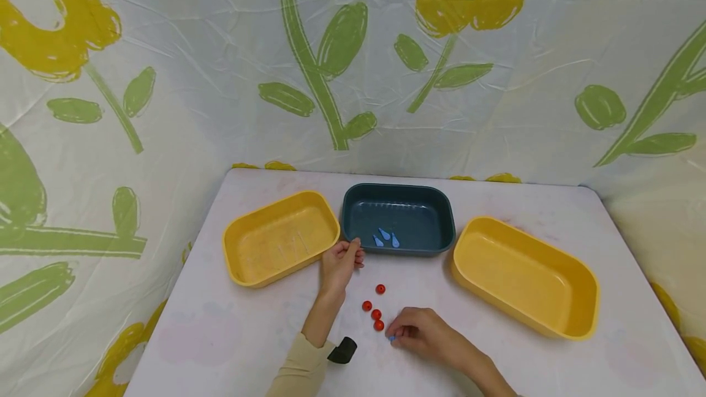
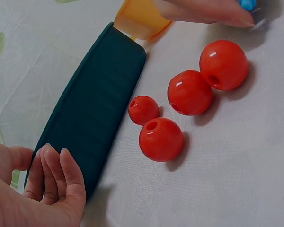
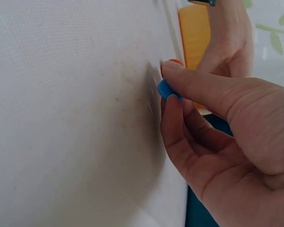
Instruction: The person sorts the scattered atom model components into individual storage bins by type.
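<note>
My right hand (image 1: 421, 336) pinches a small blue piece (image 3: 168, 90) between thumb and fingertip, low over the table; most of it is hidden by the fingers. Just left of that hand lie several round red beads (image 2: 161, 139) with holes, loose on the table. At the near left corner of the dark teal tray (image 1: 398, 252), my left hand (image 1: 340, 264) grips the rim, thumb over the edge and fingers against the outer wall. Inside this tray rest three blue drop-shaped pieces (image 1: 384, 234).
To the left stands a yellow tray (image 1: 237, 234) with several thin, clear strips (image 1: 292, 247) in it, close beside the teal tray. Another yellow tray (image 1: 524, 268) sits at an angle on the right. A flower-printed cloth (image 1: 220, 66) rises behind the table.
</note>
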Available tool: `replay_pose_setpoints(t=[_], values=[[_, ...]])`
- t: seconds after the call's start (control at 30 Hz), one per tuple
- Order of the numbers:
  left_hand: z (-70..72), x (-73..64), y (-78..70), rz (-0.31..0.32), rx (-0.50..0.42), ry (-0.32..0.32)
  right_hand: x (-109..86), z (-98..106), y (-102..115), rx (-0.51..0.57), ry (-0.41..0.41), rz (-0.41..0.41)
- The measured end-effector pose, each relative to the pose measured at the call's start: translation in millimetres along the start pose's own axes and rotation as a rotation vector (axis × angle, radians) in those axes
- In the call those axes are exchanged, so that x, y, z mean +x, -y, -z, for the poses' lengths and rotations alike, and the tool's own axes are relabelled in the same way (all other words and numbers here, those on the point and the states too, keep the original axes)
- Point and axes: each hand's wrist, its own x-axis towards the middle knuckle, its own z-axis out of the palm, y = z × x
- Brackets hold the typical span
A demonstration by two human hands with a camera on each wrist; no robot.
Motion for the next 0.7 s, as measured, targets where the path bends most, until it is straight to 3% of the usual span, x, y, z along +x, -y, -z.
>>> replay_pose_setpoints(t=[0.23,0.7], values=[[0.6,0.8,1.2,0.000,0.003,0.002,-0.4,5,1,0.004,-0.054,0.070],[0.6,1.1,2.1,-0.013,-0.014,0.008,7.0,23,6,0.012,-0.103,-0.014]])
